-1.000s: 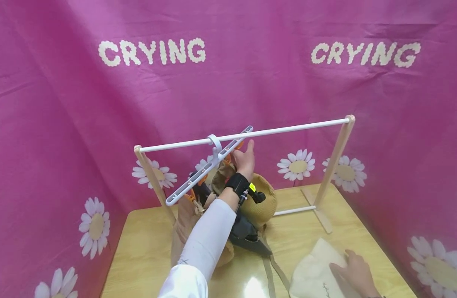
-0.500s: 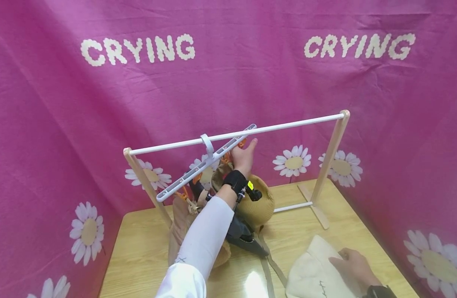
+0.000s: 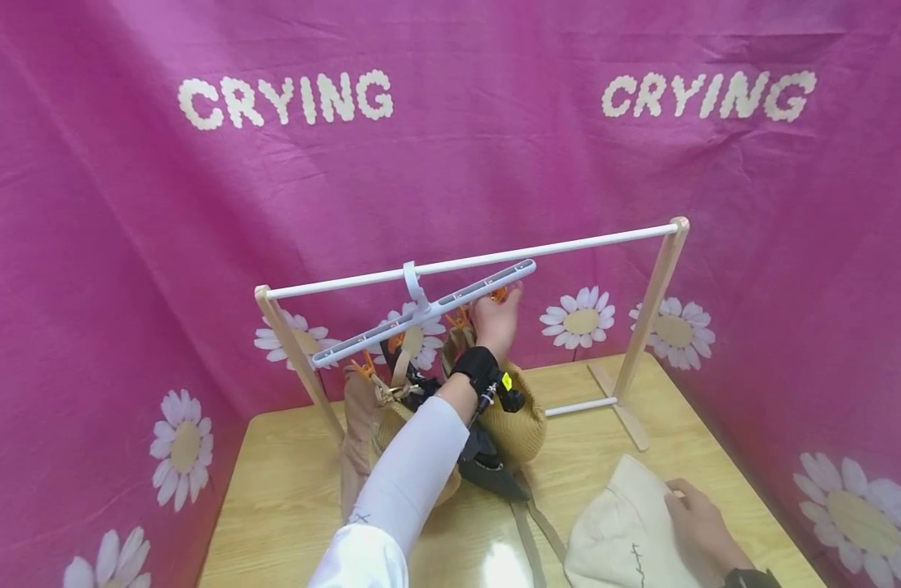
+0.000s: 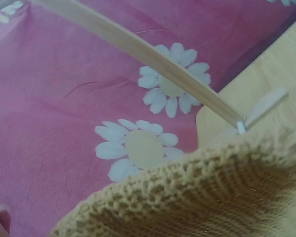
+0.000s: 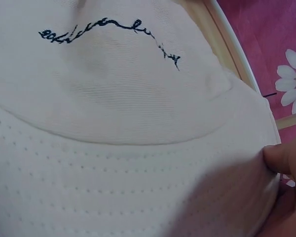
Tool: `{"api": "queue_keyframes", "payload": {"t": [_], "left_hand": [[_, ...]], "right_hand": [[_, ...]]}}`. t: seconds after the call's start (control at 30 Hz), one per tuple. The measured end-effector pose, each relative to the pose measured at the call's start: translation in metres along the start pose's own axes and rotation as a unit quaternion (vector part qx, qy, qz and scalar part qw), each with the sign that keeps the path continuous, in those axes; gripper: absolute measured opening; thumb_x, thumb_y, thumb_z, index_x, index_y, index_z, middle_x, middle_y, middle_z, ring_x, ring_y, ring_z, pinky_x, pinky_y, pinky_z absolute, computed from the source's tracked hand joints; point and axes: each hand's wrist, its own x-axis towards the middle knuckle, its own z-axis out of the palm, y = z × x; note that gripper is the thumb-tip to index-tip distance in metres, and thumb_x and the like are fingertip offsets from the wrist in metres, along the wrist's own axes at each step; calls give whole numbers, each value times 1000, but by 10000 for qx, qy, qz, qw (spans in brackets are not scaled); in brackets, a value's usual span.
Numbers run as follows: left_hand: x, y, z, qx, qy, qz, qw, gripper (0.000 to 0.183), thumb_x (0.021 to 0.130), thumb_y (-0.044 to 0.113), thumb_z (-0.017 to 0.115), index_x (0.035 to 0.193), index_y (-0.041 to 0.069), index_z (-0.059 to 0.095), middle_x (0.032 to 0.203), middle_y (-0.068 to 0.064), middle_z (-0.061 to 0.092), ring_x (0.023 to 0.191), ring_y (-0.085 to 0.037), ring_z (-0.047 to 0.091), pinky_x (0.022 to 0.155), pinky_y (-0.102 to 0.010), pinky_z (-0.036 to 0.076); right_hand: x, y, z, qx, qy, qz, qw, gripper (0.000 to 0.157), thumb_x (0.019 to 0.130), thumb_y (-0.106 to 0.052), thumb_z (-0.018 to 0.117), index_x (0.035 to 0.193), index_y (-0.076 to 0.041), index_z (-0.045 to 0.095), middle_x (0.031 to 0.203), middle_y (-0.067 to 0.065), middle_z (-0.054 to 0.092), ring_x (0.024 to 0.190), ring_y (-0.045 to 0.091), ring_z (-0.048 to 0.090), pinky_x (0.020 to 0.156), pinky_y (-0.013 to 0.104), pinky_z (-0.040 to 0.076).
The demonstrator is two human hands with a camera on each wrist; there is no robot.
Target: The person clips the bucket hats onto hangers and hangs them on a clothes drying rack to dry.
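My left hand (image 3: 497, 322) is up at the right end of a light grey clip hanger (image 3: 428, 312), its thumb and fingers pinching an orange clip (image 3: 499, 294). The hanger hooks over a white rail (image 3: 568, 247). Below it hang several hats from other orange clips: a mustard knitted hat (image 3: 524, 416) beside my left wrist, a dark hat (image 3: 494, 474) and a light brown one (image 3: 358, 425). My right hand (image 3: 703, 523) grips the brim of a cream bucket hat (image 5: 138, 173), thumb on top; dark script is stitched on its crown. My left sleeve covers part of the hanging hats.
The rail's wooden posts (image 3: 652, 327) stand on a light wood table (image 3: 274, 490). Brown straps (image 3: 527, 539) trail over the tabletop between the hanging hats and the cream hat. A pink curtain (image 3: 494, 163) with daisies encloses the back and sides.
The hanger has turned on its hook, its right end coming forward and to the right with my left hand. My right hand stays at the cream bucket hat's brim.
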Motion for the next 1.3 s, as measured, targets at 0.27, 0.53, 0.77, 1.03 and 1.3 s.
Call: {"api": "queue_keyframes", "payload": {"t": [0.27, 0.53, 0.77, 1.03, 1.3], "left_hand": [[-14, 0, -6, 883, 213, 324, 9953, 37, 97, 38, 75, 74, 16, 55, 75, 2, 56, 82, -25, 60, 80, -44, 48], [-23, 0, -9, 1056, 122, 182, 9942, 28, 99, 38, 69, 92, 12, 77, 89, -3, 75, 94, -30, 71, 88, -47, 52], [-28, 6, -12, 922, -353, 179, 9950, 45, 100, 37, 64, 64, 14, 49, 59, 5, 38, 70, -22, 54, 78, -39, 42], [-33, 15, -17, 191, -856, -404, 9953, 50, 103, 31, 63, 65, 19, 33, 60, 5, 27, 58, -14, 32, 67, -32, 33], [-36, 23, -20, -641, -1362, -1030, 9832, 35, 102, 18, 63, 73, 17, 42, 86, 1, 42, 73, -12, 38, 72, -29, 35]], "right_hand": [[-10, -14, 1, 78, 141, -232, 9996, 44, 112, -22, 37, 142, 8, 45, 116, 23, 68, 96, 25, 68, 81, 46, 57], [-17, -26, -1, 44, 225, -634, 9977, 51, 114, -32, 38, 145, 7, 46, 128, 33, 63, 109, 38, 68, 87, 52, 57], [-24, -34, -7, 283, 349, -1014, 9938, 62, 112, -43, 46, 149, 7, 46, 128, 32, 65, 106, 35, 70, 87, 48, 59], [-22, -39, -12, 303, 610, -1157, 9910, 69, 111, -53, 40, 145, 5, 54, 141, 31, 59, 122, 42, 62, 95, 49, 56], [-20, -56, -21, 541, 413, -800, 9945, 79, 109, -61, 34, 151, 4, 47, 143, 30, 58, 129, 47, 57, 101, 61, 52]]}}
